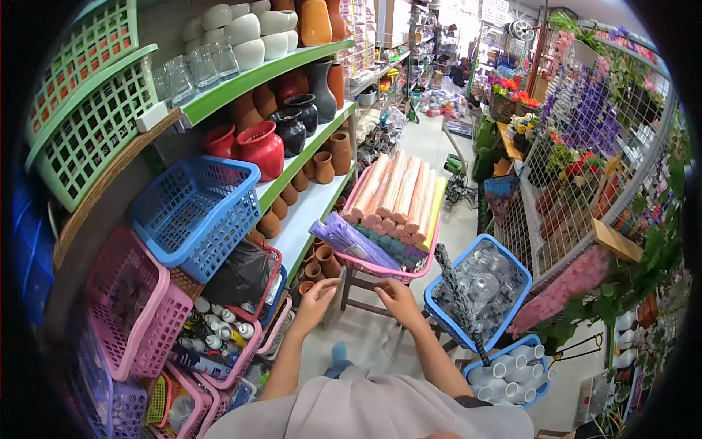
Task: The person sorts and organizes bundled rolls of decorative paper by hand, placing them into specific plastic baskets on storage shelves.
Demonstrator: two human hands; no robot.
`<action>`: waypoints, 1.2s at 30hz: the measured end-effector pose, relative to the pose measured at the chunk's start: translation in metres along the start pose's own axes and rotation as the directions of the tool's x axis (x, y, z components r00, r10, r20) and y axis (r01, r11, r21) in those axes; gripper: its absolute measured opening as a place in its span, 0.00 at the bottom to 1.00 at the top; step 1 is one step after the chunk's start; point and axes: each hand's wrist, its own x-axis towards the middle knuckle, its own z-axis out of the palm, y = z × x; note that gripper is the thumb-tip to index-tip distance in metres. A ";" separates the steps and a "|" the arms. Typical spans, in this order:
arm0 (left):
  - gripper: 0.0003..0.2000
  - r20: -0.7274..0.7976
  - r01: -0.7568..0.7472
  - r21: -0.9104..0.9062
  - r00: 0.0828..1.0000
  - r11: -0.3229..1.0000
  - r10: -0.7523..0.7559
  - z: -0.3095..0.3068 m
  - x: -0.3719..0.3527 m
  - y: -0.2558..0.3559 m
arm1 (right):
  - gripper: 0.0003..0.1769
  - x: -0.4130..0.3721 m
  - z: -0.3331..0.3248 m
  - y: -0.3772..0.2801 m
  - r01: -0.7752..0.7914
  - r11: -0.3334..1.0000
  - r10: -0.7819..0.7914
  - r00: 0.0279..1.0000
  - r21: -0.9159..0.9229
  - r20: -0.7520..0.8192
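The left hand [319, 301] is hovering just in front of the pink basket [401, 275], its fingers curving loosely, the thumb standing apart. The right hand [397, 301] is hovering beside the same basket's near edge, fingers slightly spread; whether they are touching the rim, this view is not showing. The basket is resting on a stool [367, 306], carrying peach rolls [391, 192] and a purple bundle [358, 245]. A blue basket [526, 282] is standing at its right.
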 end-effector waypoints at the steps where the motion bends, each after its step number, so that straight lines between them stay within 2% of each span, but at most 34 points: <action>1: 0.14 -0.003 -0.001 -0.002 1.000 1.000 0.001 -0.004 0.010 -0.002 | 0.13 0.013 0.003 0.004 0.008 0.999 -0.008 1.000 -0.035 -0.003; 2: 0.15 -0.004 -0.001 -0.004 1.000 1.000 0.001 -0.009 0.020 -0.002 | 0.14 0.024 0.006 0.007 0.014 0.997 -0.014 1.000 -0.071 -0.007; 4: 0.15 0.008 0.029 0.002 1.000 1.000 -0.029 -0.019 0.039 0.000 | 0.16 0.049 0.014 0.006 -0.003 1.000 0.002 1.000 -0.029 -0.025; 6: 0.14 -0.009 -0.048 -0.022 0.999 0.999 0.048 -0.029 0.060 0.000 | 0.20 0.077 0.022 0.015 0.153 0.952 -0.191 0.974 -0.265 -0.122; 7: 0.14 -0.004 -0.032 -0.041 0.999 0.999 0.032 -0.034 0.070 -0.001 | 0.26 0.087 0.024 0.012 0.086 0.973 -0.114 0.986 -0.215 -0.121; 8: 0.14 0.007 -0.038 -0.041 0.999 0.998 0.039 -0.038 0.082 -0.002 | 0.26 0.096 0.029 0.013 0.085 0.972 -0.116 0.984 -0.219 -0.133; 10: 0.12 -0.018 -0.078 -0.057 0.997 0.995 0.077 -0.044 0.105 -0.007 | 0.32 0.114 0.041 0.031 0.153 0.898 -0.256 0.944 -0.413 -0.207; 11: 0.12 -0.024 -0.102 -0.067 0.995 0.992 0.101 -0.045 0.117 -0.013 | 0.36 0.123 0.046 0.043 0.117 0.915 -0.195 0.966 -0.386 -0.169; 12: 0.12 0.003 -0.102 -0.070 0.995 0.992 0.103 -0.043 0.126 -0.008 | 0.36 0.128 0.051 0.048 0.093 0.929 -0.158 0.975 -0.359 -0.156; 14: 0.12 0.031 -0.079 -0.106 0.996 0.991 0.082 -0.037 0.141 0.002 | 0.32 0.126 0.058 0.061 0.003 0.893 -0.088 0.982 -0.451 -0.168; 16: 0.11 0.065 -0.114 -0.107 0.990 0.988 0.122 -0.027 0.156 0.008 | 0.29 0.128 0.061 0.067 -0.011 0.892 -0.117 0.960 -0.453 -0.253; 18: 0.11 0.075 -0.189 -0.138 0.977 0.972 0.200 -0.018 0.166 0.006 | 0.28 0.128 0.059 0.069 -0.079 0.911 -0.047 0.955 -0.404 -0.294; 20: 0.10 0.006 -0.252 -0.180 0.966 0.951 0.257 -0.007 0.177 0.001 | 0.27 0.124 0.049 0.064 -0.066 0.925 -0.086 0.923 -0.373 -0.375; 22: 0.12 -0.064 -0.305 -0.239 0.952 0.922 0.298 0.004 0.184 -0.002 | 0.24 0.119 0.032 0.053 -0.009 0.992 -0.050 0.888 -0.126 -0.457; 23: 0.14 -0.111 -0.349 -0.181 0.936 0.919 0.334 0.010 0.187 -0.004 | 0.22 0.112 0.024 0.043 -0.030 0.997 -0.007 0.878 -0.070 -0.478; 24: 0.14 -0.090 -0.345 -0.197 0.938 0.918 0.334 0.017 0.191 -0.008 | 0.22 0.108 0.017 0.042 -0.042 0.996 -0.002 0.867 -0.079 -0.498; 26: 0.21 -0.127 -0.404 -0.205 0.914 0.891 0.385 0.030 0.200 -0.018 | 0.19 0.100 0.002 0.037 0.066 0.991 0.007 0.844 0.116 -0.536; 28: 0.23 0.050 -0.416 -0.212 0.899 0.884 0.435 0.048 0.203 -0.015 | 0.15 0.087 -0.012 0.020 0.134 0.968 0.017 0.811 0.213 -0.584; 29: 0.27 0.165 -0.387 -0.102 0.902 0.916 0.399 0.056 0.203 -0.018 | 0.15 0.081 -0.018 0.017 0.145 0.965 0.022 0.788 0.220 -0.615; 30: 0.27 0.190 -0.385 -0.111 0.897 0.916 0.400 0.061 0.202 -0.012 | 0.15 0.076 -0.024 0.010 0.155 0.961 0.029 0.764 0.227 -0.645; 31: 0.31 0.363 -0.480 0.068 0.829 0.875 0.426 0.065 0.198 -0.004 | 0.17 0.068 -0.027 -0.003 0.203 0.942 0.028 0.743 0.266 -0.668; 32: 0.35 0.529 -0.586 0.219 0.744 0.780 0.409 0.070 0.196 0.001 | 0.17 0.064 -0.030 -0.004 0.201 0.944 0.036 0.726 0.261 -0.687; 33: 0.41 0.621 -0.567 0.140 0.688 0.812 0.374 0.076 0.196 0.006 | 0.19 0.060 -0.032 -0.006 0.236 0.924 0.059 0.687 0.300 -0.724; 34: 0.41 0.640 -0.570 0.124 0.672 0.812 0.374 0.081 0.193 0.011 | 0.21 0.056 -0.035 -0.009 0.274 0.902 0.083 0.647 0.333 -0.758; 35: 0.39 0.735 -0.356 0.020 0.639 0.934 0.227 0.084 0.188 0.018 | 0.25 0.048 -0.037 -0.014 0.261 0.878 0.124 0.685 0.401 -0.718; 36: 0.37 0.826 -0.105 -0.043 0.555 0.994 0.095 0.088 0.185 0.024 | 0.25 0.041 -0.040 -0.021 0.262 0.882 0.128 0.667 0.391 -0.734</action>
